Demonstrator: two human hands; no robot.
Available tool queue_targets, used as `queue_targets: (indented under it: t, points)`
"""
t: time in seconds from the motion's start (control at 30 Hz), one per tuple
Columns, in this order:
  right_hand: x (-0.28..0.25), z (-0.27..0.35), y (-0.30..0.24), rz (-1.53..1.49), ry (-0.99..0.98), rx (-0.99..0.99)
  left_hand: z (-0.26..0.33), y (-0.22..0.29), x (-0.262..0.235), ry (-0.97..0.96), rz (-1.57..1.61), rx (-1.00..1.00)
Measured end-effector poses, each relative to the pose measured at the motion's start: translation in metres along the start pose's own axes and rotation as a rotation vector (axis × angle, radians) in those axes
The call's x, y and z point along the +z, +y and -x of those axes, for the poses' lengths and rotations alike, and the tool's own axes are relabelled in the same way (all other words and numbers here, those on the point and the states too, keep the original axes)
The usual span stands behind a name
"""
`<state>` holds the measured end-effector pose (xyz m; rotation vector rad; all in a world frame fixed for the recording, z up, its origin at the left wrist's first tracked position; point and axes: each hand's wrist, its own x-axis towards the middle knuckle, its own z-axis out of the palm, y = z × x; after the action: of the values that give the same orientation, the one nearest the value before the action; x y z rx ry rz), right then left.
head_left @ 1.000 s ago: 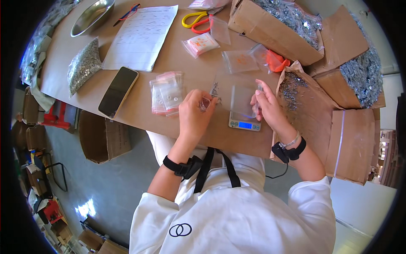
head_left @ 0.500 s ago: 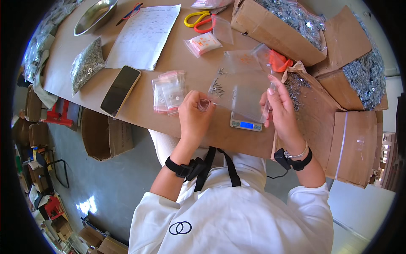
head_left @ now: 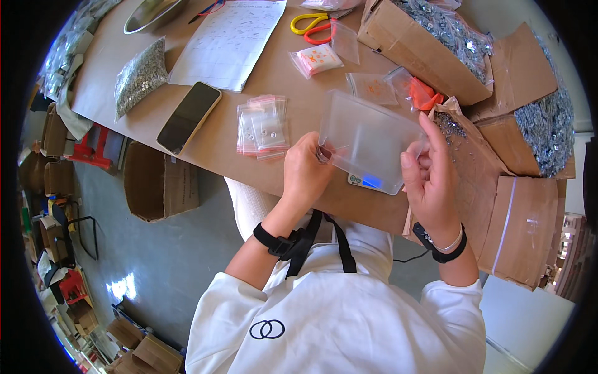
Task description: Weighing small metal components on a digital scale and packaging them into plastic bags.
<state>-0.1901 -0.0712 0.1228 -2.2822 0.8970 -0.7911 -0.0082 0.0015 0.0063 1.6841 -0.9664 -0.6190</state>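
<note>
A clear plastic tray (head_left: 367, 134) is tilted above the small digital scale (head_left: 356, 179), whose blue display shows through the plastic. My right hand (head_left: 434, 177) grips the tray's right edge between thumb and curled fingers, the index finger stretched upward. At the tray's left corner, my left hand (head_left: 306, 171) is closed round a small clear plastic bag (head_left: 324, 153), mostly hidden by the fingers. What is inside that bag is hard to make out. Left of this hand lies a pile of small zip bags (head_left: 263, 128) with little round metal pieces in them.
A phone (head_left: 189, 118), a bag of metal parts (head_left: 142, 78), a written sheet (head_left: 227, 47) and a metal bowl (head_left: 152, 15) occupy the left side. Scissors (head_left: 311, 28) and packs of bags (head_left: 316, 59) lie far off. Cardboard boxes (head_left: 423, 50) of metal parts crowd the right.
The tray has tipped toward the left hand, and the small screws seen in its left part no longer show. Both hands appear slightly farther right, and the whole view has shifted.
</note>
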Motion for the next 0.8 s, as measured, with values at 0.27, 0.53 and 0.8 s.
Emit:
queue_targets:
  t: [0.27,0.53,0.8]
  points:
    - [-0.001,0.0,0.099,-0.347,-0.125,0.661,0.015,-0.014,-0.022,-0.235,0.363,-0.043]
    - [0.031,0.024,0.059,0.173,0.041,-0.129,0.043,-0.039,-0.02,-0.411,0.793,-0.059]
    - [0.031,0.036,-0.005,-0.344,-0.108,0.034,0.058,0.018,-0.028,-0.323,0.513,0.104]
